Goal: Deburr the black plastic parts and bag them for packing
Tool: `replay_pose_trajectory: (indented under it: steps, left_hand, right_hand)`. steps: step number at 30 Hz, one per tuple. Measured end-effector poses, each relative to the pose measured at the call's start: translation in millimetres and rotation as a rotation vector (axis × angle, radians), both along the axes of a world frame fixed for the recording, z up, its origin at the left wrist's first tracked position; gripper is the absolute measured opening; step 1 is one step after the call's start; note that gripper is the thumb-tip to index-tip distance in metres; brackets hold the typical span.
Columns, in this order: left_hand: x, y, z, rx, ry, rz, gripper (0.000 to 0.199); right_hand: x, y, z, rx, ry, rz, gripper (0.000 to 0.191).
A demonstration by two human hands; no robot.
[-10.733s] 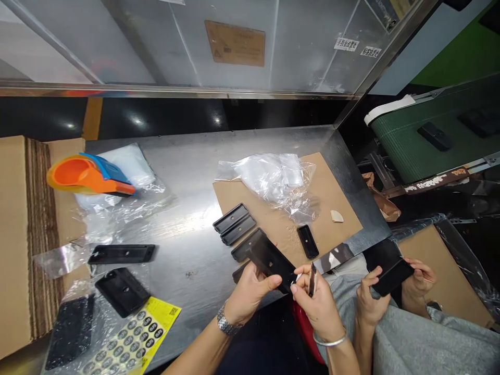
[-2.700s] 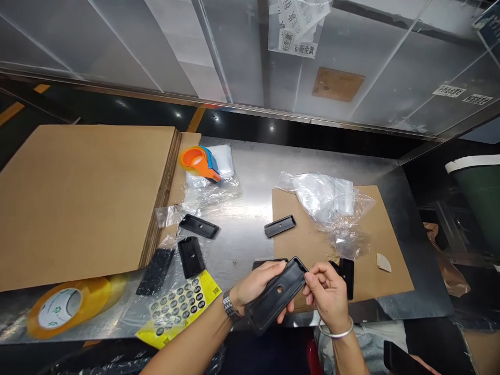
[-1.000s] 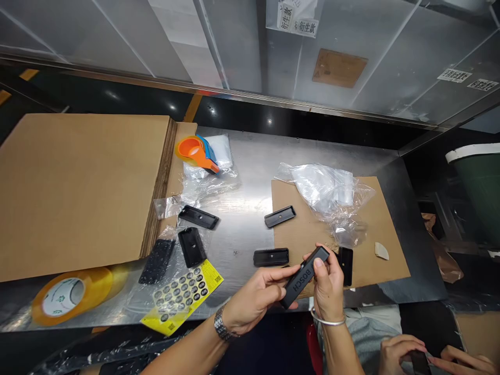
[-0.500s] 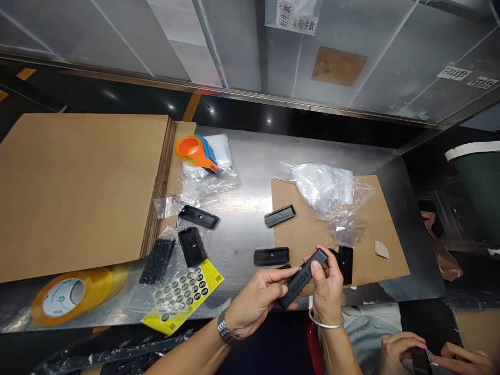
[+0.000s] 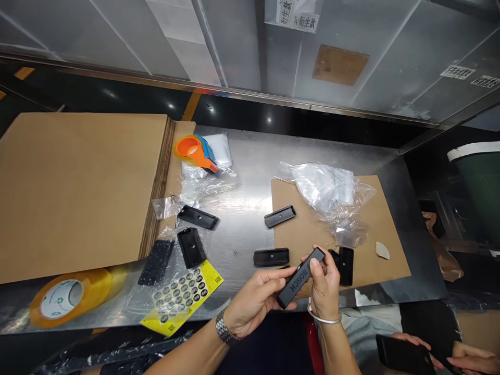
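A narrow black plastic case [image 5: 300,278] marked BOSCH is held at a slant above the table's front edge. My left hand [image 5: 261,293] grips its lower end between thumb and fingers. Around the upper end, my right hand [image 5: 325,289] is closed, thumb on the lettered face. Just behind the hands lie a black open shell [image 5: 271,257] and another black shell [image 5: 346,266]. Farther back rests a third shell [image 5: 280,216]. To the left are a black tray-like piece [image 5: 198,217], a wider black piece [image 5: 191,248] and a yellow sticker sheet [image 5: 183,299].
A cardboard stack [image 5: 82,187] fills the left side, with a tape roll [image 5: 64,299] before it. An orange tape dispenser [image 5: 195,151] sits at the back. Clear plastic bags [image 5: 324,182] lie on a cardboard sheet [image 5: 383,219]. At lower right, a co-worker's hand [image 5: 474,359] is near a black piece [image 5: 404,355].
Both my hands and the BOSCH case have shifted very slightly left, with the grip unchanged. The co-worker's black piece has moved left and now shows a broad flat side.
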State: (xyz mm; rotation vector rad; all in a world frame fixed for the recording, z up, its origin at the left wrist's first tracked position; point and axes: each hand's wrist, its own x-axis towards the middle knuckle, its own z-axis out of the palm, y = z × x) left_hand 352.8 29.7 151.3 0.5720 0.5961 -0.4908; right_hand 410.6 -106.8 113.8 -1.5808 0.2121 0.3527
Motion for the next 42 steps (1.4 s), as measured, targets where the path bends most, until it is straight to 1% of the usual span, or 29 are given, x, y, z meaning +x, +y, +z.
replay_pose_trajectory:
  steps: [4, 7, 8, 10, 12, 13, 14, 15, 17, 18, 19, 20, 23, 25, 27, 30, 33, 36, 40, 42]
  left_hand:
    - [3, 4, -0.3, 0.023, -0.036, -0.019, 0.038]
    - [6, 5, -6.8, 0.148, -0.127, -0.043, 0.040]
    - [7, 5, -10.8, 0.179, -0.147, -0.054, 0.042]
    - [10, 6, -22.1, 0.179, -0.150, -0.070, 0.044]
    - [13, 10, -37.8, 0.154, -0.126, -0.075, 0.046]
    - [15, 13, -47.3, 0.188, -0.127, -0.084, 0.046]
    - [17, 17, -57.6, 0.297, -0.145, -0.109, 0.045]
    - [21, 21, -68.4, 0.469, -0.170, -0.143, 0.043]
    - [31, 33, -90.6, 0.893, -0.216, -0.207, 0.042]
    - [38, 40, -101.2, 1.058, -0.223, -0.218, 0.042]
    - [46, 46, -111.3, 1.179, -0.225, -0.220, 0.042]
    - [55, 52, -120.5, 1.263, -0.224, -0.221, 0.041]
    - [81, 64, -142.6, 1.430, -0.244, -0.269, 0.045]
    - [94, 68, -152.6, 1.503, -0.271, -0.332, 0.050]
    - [101, 69, -158.8, 1.546, -0.301, -0.394, 0.052]
    - [102, 70, -160.0, 1.583, -0.353, -0.452, 0.049]
    - [94, 68, -150.3, 1.580, -0.426, -0.457, 0.045]
    - [81, 62, -130.3, 1.551, -0.502, -0.415, 0.045]
    - [61, 49, -93.5, 1.509, -0.577, -0.332, 0.045]
    - [52, 42, -74.7, 1.463, -0.625, -0.280, 0.043]
  right_hand:
    - [3, 2, -4.1, 0.014, 0.017, 0.000, 0.039]
    - [5, 4, -11.0, 0.006, 0.044, -0.012, 0.038]
    - [6, 5, -14.5, -0.004, 0.062, -0.020, 0.038]
    - [9, 8, -23.4, -0.032, 0.105, -0.042, 0.036]
    - [15, 11, -35.1, -0.061, 0.135, -0.071, 0.036]
    - [18, 12, -42.0, -0.075, 0.146, -0.085, 0.036]
    - [23, 14, -49.6, -0.091, 0.156, -0.099, 0.036]
    - [29, 15, -57.8, -0.109, 0.164, -0.113, 0.036]
    - [42, 17, -75.8, -0.154, 0.178, -0.146, 0.037]
    - [49, 19, -85.0, -0.179, 0.182, -0.162, 0.037]
    - [56, 20, -94.0, -0.203, 0.184, -0.174, 0.038]
    - [62, 22, -102.4, -0.225, 0.185, -0.182, 0.038]
    - [74, 28, -121.4, -0.269, 0.176, -0.189, 0.035]
    - [77, 34, -127.9, -0.282, 0.156, -0.182, 0.035]
    - [77, 38, -130.0, -0.289, 0.131, -0.168, 0.037]
    - [75, 41, -128.2, -0.300, 0.089, -0.134, 0.035]
    - [73, 36, -121.9, -0.317, 0.031, -0.102, 0.028]
    - [73, 27, -109.2, -0.339, -0.049, -0.090, 0.024]
    - [69, 14, -79.7, -0.302, -0.113, -0.048, 0.044]
    - [66, 8, -61.9, -0.224, -0.138, 0.000, 0.045]
